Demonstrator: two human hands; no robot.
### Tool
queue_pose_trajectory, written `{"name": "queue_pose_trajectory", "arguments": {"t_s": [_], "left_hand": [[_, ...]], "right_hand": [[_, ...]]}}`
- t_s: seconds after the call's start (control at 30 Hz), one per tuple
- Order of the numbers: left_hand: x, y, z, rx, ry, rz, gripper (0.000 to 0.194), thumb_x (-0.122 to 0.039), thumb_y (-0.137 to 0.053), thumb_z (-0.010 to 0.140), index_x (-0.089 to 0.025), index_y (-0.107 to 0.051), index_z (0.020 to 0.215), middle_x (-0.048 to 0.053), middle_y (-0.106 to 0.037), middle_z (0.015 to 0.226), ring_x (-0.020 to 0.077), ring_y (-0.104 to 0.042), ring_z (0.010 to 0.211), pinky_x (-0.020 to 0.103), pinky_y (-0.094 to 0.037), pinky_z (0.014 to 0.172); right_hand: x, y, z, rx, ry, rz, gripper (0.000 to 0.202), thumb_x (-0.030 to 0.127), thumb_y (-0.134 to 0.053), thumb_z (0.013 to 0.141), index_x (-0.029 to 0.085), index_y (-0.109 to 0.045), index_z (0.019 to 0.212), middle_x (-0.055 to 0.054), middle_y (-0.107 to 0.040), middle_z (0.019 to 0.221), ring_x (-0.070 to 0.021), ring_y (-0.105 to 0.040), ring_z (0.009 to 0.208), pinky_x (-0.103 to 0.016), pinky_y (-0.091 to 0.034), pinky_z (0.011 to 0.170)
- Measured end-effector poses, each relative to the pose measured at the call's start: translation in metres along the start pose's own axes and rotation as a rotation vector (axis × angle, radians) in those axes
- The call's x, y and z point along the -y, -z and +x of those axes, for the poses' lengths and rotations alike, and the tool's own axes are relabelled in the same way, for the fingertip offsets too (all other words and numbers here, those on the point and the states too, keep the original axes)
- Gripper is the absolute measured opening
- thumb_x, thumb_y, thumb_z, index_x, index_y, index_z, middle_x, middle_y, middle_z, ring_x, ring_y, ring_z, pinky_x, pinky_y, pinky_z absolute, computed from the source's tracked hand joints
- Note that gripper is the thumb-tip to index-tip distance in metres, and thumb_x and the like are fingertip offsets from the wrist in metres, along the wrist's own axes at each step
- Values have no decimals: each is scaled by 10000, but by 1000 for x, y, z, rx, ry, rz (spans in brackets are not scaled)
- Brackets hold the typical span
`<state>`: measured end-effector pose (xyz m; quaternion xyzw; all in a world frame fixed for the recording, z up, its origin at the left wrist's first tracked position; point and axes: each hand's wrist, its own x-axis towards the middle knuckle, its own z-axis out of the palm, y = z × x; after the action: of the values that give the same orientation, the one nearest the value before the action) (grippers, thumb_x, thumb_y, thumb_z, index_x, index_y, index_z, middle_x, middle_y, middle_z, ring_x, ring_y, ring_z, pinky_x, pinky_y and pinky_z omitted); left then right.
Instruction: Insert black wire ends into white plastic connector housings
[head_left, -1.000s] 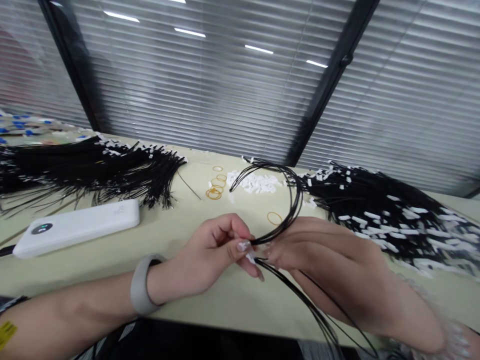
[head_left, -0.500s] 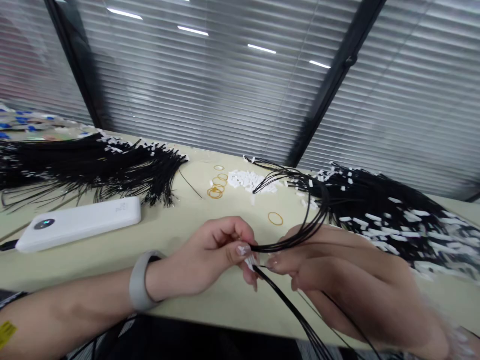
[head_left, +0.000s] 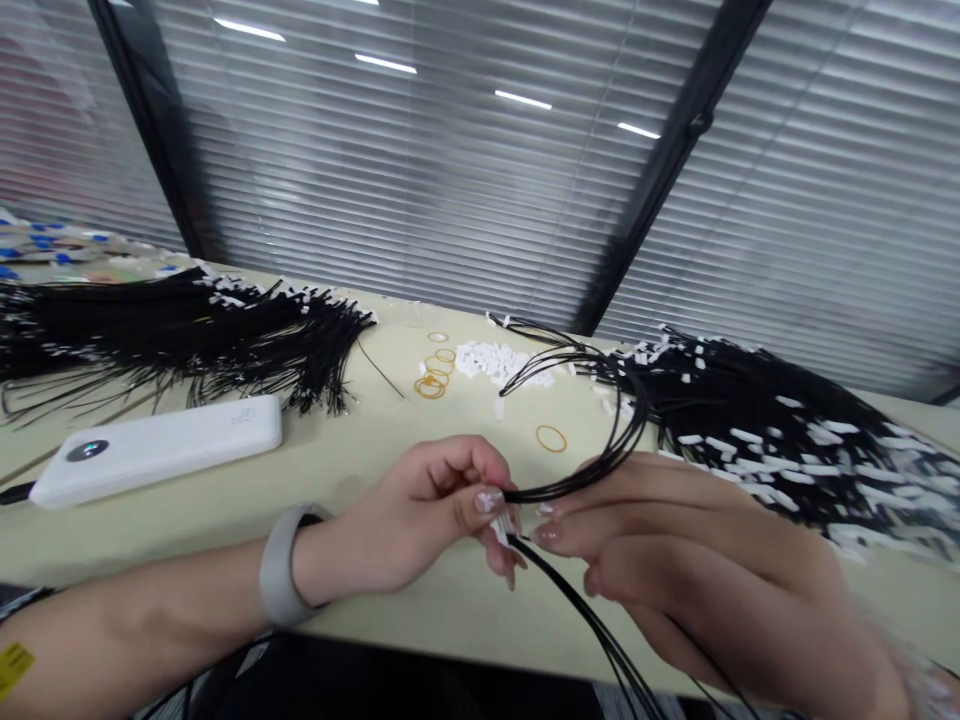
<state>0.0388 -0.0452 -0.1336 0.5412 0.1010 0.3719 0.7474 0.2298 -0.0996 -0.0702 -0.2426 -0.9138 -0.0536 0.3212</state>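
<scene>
My left hand [head_left: 420, 515] pinches a small white connector housing [head_left: 500, 528] between thumb and fingers, so part of it is hidden. Black wires [head_left: 574, 590] run out of its lower side and down past the table edge. A looped bundle of black wires [head_left: 626, 440] also passes under the left thumb and arcs over the right hand. My right hand [head_left: 697, 570] is closed, its thumb and fingertips pinching the end of a thin black wire right beside the housing. Whether that wire's tip sits inside the housing, I cannot tell.
A heap of small white housings [head_left: 499, 362] lies mid-table, with yellow rubber bands [head_left: 551, 438] nearby. Piles of black wires flank it, one at left [head_left: 187, 330] and one at right [head_left: 757, 410]. A white power bank [head_left: 165, 445] rests at left. Window blinds stand behind.
The right fingertips have shifted slightly with the thin wire, whose end now shows less beside the housing. The wire loop has swung a little left. My left hand stays nearly still.
</scene>
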Motion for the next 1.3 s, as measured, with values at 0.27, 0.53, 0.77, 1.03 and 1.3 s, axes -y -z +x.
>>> {"name": "queue_pose_trajectory", "arguments": {"t_s": [0.27, 0.53, 0.77, 1.03, 1.3], "left_hand": [[0, 0, -1, -18, 15, 9, 258, -359, -644, 760, -145, -500, 770, 1, -623, 615, 96, -608, 533, 204, -484, 539], [-2, -2, 0, -11, 8, 14, 257, -355, -644, 761, -140, -502, 762, -2, -612, 612, 98, -605, 530, 208, -485, 535], [-3, -1, 0, -31, 43, -13, 268, -362, -664, 743, -149, -502, 762, -10, -621, 604, 89, -612, 528, 192, -487, 538], [-2, 0, 0, -28, 42, -19, 254, -357, -662, 748, -155, -509, 772, -16, -619, 609, 87, -616, 536, 194, -491, 550], [0, 1, -2, -36, 44, 26, 271, -381, -657, 745, -154, -514, 779, -9, -625, 636, 89, -614, 550, 203, -489, 563]], "right_hand": [[3, -1, -1, 4, 9, 23, 172, 94, -431, 876, 152, -563, 783, -27, -659, 860, -104, -592, 910, -205, -465, 858], [0, -2, 2, -15, 13, -25, 161, 145, -436, 883, 183, -555, 782, 22, -670, 874, -84, -596, 894, -196, -462, 862], [-1, 0, -1, 2, 29, -21, 180, 143, -424, 884, 187, -557, 771, 26, -670, 872, -91, -594, 900, -207, -486, 812], [-3, 0, 2, 21, 42, -14, 172, 138, -424, 882, 184, -546, 770, 13, -672, 870, -102, -590, 906, -215, -496, 803], [-1, 0, 4, 8, 49, -32, 161, 123, -443, 872, 177, -562, 776, 13, -674, 874, -88, -585, 910, -191, -477, 841]]}}
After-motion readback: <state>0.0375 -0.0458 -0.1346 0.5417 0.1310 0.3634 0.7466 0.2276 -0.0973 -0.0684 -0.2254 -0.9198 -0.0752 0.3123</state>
